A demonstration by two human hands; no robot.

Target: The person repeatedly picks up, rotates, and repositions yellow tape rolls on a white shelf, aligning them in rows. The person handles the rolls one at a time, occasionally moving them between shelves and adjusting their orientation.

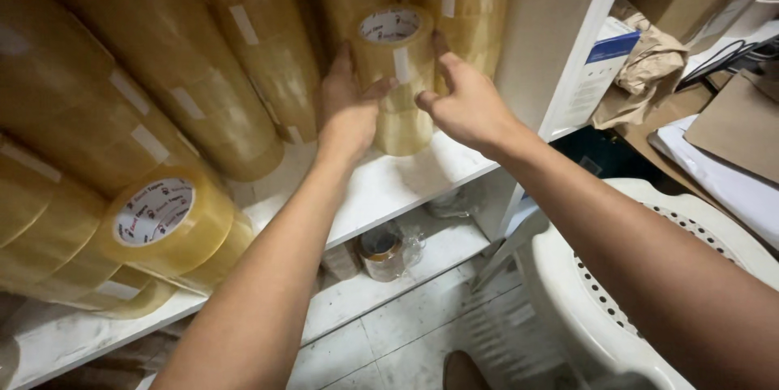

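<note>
A short stack of clear-tan packing tape rolls [399,73] stands upright on a white shelf [389,187]. My left hand [347,106] presses against the stack's left side, fingers up along the rolls. On the stack's right side my right hand [469,99] wraps around it, thumb in front. Both hands clasp the same stack between them. Long sleeves of tape rolls [162,57] lean in rows on the shelf to the left and behind.
One sleeve's end with a white core label [154,211] faces me at the left. A wrapped brown tape roll [383,250] lies on the lower shelf. A white plastic stool [617,276] stands at right, with cardboard and crumpled brown paper [649,65] beyond.
</note>
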